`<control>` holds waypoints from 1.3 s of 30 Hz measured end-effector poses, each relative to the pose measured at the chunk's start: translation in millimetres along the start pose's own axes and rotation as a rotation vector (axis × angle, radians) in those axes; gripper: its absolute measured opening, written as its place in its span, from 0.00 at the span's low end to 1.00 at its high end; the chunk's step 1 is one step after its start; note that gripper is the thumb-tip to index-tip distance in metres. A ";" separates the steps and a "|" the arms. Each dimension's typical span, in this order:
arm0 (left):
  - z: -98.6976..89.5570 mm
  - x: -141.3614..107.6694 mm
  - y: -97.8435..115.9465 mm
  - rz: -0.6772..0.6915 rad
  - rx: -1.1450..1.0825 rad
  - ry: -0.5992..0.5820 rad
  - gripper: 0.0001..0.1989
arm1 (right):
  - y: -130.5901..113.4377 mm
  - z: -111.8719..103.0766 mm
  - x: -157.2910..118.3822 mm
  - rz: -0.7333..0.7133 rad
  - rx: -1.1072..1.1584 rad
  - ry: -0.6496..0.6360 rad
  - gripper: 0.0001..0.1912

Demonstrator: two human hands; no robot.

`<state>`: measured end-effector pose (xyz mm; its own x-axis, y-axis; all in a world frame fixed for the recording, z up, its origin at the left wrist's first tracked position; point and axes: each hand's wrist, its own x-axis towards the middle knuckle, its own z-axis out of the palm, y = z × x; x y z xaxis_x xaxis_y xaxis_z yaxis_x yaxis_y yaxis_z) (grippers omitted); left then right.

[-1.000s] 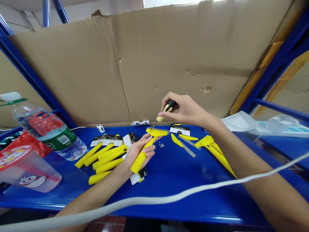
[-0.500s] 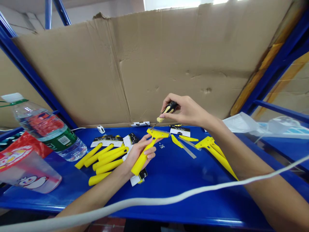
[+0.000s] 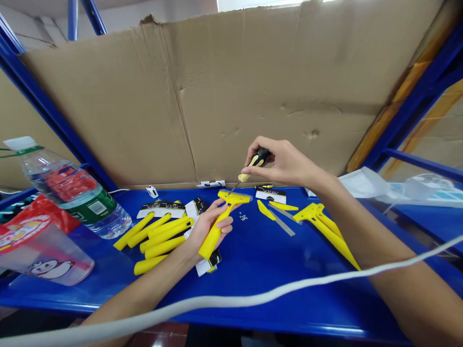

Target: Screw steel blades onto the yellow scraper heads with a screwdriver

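Note:
My left hand (image 3: 208, 226) is wrapped round the handle of a yellow scraper (image 3: 211, 241), its wide head tilted up and away from me. In my right hand (image 3: 277, 159) is a screwdriver (image 3: 259, 158) with a black and cream handle, pinched between fingers and thumb. Its shaft slants down to the left, and the tip meets the left part of the scraper head; the exact contact is too small to make out. To the right lie flat yellow head pieces (image 3: 266, 210), a thin metal blade (image 3: 284, 225) and more yellow scrapers (image 3: 325, 229). Small screws or nuts (image 3: 243, 217) are scattered just beyond the scraper.
Several yellow handles (image 3: 162, 236) and printed cards (image 3: 162, 210) lie left of my hands. A water bottle (image 3: 97, 207) and a plastic cup (image 3: 68, 255) stand further left. A white cable (image 3: 267, 296) crosses in front. Cardboard (image 3: 235, 96) walls the back.
My right hand and the screwdriver have shifted slightly right, the tip still at the scraper head. The view has moved a little. My left hand keeps the same grip.

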<state>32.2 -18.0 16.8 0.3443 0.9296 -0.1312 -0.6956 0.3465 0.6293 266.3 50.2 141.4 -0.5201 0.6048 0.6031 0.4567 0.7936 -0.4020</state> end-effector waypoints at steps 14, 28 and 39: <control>-2.6 0.2 1.0 -0.042 -0.058 -0.036 0.14 | -2.0 3.8 0.0 0.001 0.081 -0.095 0.16; -0.9 -1.0 1.6 -0.023 -0.041 -0.035 0.17 | 3.5 0.9 -1.3 -0.027 0.108 -0.046 0.18; 0.2 -1.1 2.0 0.000 -0.037 -0.020 0.16 | 3.5 -1.2 -2.0 -0.027 0.119 -0.042 0.18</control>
<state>30.5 -18.4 18.4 0.3570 0.9269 -0.1155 -0.7181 0.3514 0.6007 269.8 51.7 139.6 -0.5622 0.5834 0.5862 0.3546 0.8104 -0.4664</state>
